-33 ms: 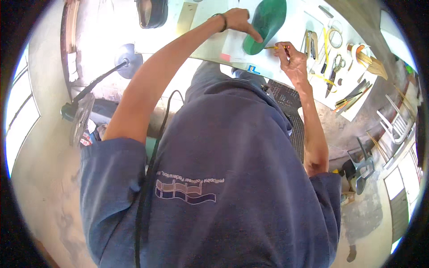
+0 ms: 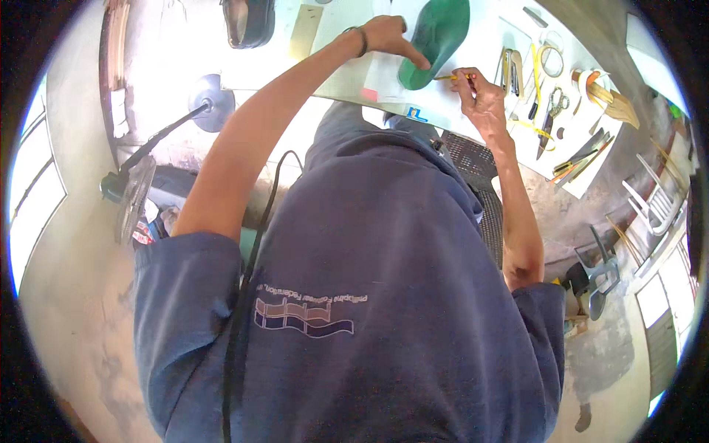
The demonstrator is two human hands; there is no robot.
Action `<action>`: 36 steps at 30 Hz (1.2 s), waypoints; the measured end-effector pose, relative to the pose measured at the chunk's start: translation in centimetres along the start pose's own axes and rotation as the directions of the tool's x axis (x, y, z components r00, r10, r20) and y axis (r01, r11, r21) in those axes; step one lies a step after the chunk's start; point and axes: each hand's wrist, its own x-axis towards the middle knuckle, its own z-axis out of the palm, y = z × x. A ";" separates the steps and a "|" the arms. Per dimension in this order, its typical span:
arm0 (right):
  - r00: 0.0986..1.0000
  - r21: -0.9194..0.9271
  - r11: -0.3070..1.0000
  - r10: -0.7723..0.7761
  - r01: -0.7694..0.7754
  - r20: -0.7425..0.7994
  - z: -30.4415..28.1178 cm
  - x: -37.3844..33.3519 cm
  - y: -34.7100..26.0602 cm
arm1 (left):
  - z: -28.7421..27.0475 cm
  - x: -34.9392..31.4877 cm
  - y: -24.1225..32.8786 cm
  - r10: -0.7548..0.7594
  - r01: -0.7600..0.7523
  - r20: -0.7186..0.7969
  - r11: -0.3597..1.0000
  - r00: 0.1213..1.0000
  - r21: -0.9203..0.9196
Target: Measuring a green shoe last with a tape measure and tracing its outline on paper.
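Note:
A green shoe last (image 2: 441, 37) lies sole up on paper on the table, its narrow heel end towards me. From the left, my left hand (image 2: 389, 38) holds it, the thumb pressed on the heel and the other fingers bent beside its left edge. My right hand (image 2: 481, 97), just right of the heel, is closed in a pinch round a yellow pencil (image 2: 444, 77). The pencil's tip points left and meets, or nearly meets, the last's edge; I cannot tell which.
Scissors (image 2: 550, 122), a roll of tape (image 2: 551, 60), a yellow tape measure (image 2: 537, 81) and several slim tools (image 2: 583, 159) lie on the table's right side. A dark shoe (image 2: 249, 22) stands at far left. A lamp base (image 2: 211, 102) is left of the table.

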 end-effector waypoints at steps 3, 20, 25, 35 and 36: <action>0.999 0.002 1.000 -0.030 0.030 -0.031 -0.1 -0.5 -0.2 | 2.1 -3.5 -0.4 -0.091 0.056 -0.241 0.988 0.966 -0.147; 0.989 -0.045 0.994 -0.099 0.105 0.112 2.2 -3.8 -1.3 | 6.2 -5.2 -1.2 -0.276 0.089 -0.388 0.896 0.879 -0.435; 0.985 -0.064 0.997 -0.038 0.050 0.171 2.4 -3.7 -1.7 | 6.5 -5.1 -1.2 -0.279 0.082 -0.388 0.888 0.878 -0.453; 0.987 -0.052 0.995 -0.081 0.089 0.138 1.6 -2.8 -0.8 | 7.5 -4.0 -2.0 -0.272 0.070 -0.443 0.905 0.854 -0.420; 0.986 -0.057 0.995 -0.073 0.082 0.149 1.6 -2.7 -0.8 | 7.6 -4.1 -2.0 -0.272 0.065 -0.451 0.904 0.850 -0.423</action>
